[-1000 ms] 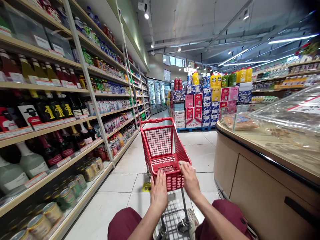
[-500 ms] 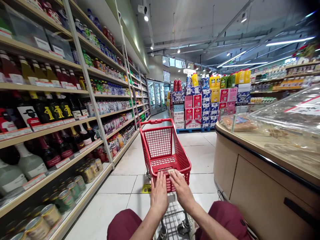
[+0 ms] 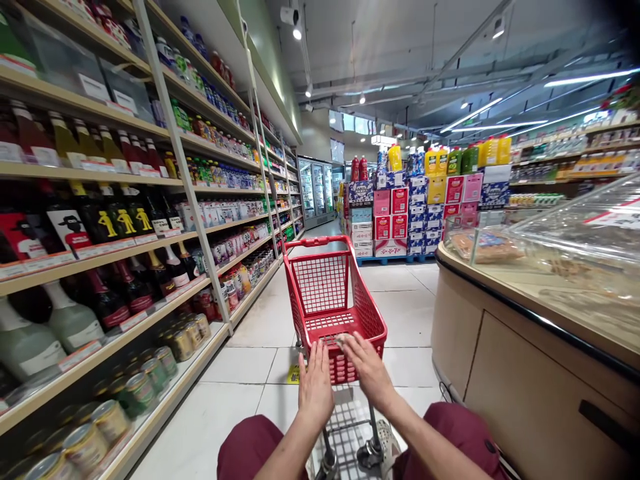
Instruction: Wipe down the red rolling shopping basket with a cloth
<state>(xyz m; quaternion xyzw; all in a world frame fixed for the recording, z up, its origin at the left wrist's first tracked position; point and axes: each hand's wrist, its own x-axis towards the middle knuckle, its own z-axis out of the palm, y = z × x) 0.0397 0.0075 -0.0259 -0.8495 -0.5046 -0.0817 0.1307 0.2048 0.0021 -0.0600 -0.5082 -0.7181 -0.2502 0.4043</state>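
Observation:
A red plastic shopping cart [image 3: 320, 283] stands upright straight ahead, its basket holding nothing that I can see. My left hand [image 3: 316, 383] has its fingers stretched out at the basket's near rim, left of the middle. On the right of that rim, my right hand [image 3: 369, 372] has its fingers held together. At its fingertips shows a small, pale, crumpled cloth-like piece [image 3: 342, 340], mostly covered by the hand. My knees in dark red trousers [image 3: 263, 448] flank the cart's lower rack and wheels.
Tall shelves [image 3: 113, 250] with bottles and cans line the left. A wooden counter [image 3: 500, 373] with a clear cover curves along the right. Stacked drink cartons [image 3: 390, 227] stand ahead on blue pallets. A yellow floor sticker [image 3: 293, 375] lies beside the cart.
My right hand has shifted slightly, and more of the pale piece shows at its fingertips. The left hand stays at the rim. The whole view has moved a little to the right.

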